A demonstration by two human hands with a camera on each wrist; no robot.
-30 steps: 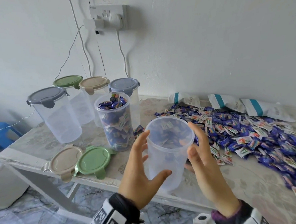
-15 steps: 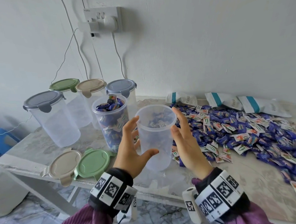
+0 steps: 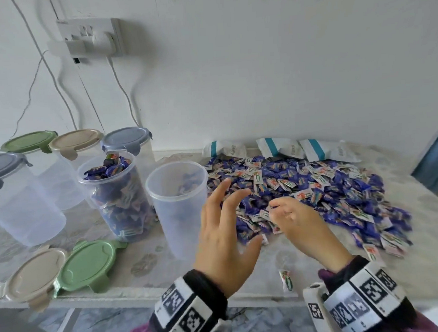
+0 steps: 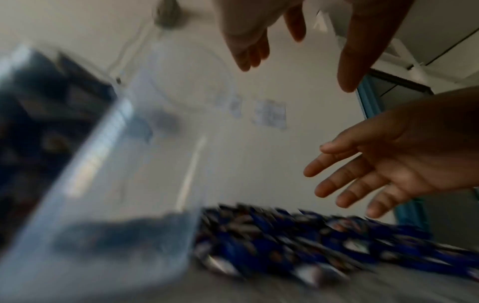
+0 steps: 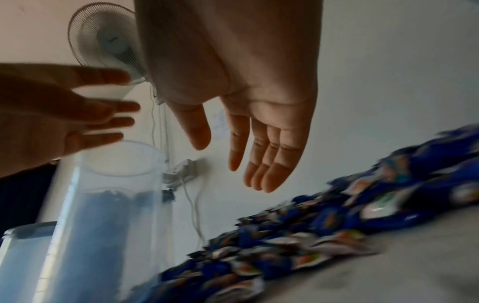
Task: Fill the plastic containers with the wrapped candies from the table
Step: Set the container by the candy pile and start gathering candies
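From the head view, the empty tub (image 3: 178, 208) stands just left of the left hand (image 3: 224, 231), whose fingers are spread and hold nothing. The right hand (image 3: 295, 217) hovers over the candies (image 3: 315, 193), fingers bent; I cannot tell if it pinches one.

The left wrist view is blurry. The tub (image 4: 108, 194) is left of the spread fingers (image 4: 249, 51).

In the right wrist view the right hand (image 5: 249, 114) hangs loose above the candies (image 5: 298, 242). They look light, crinkly and slippery, so scoop a handful from underneath.
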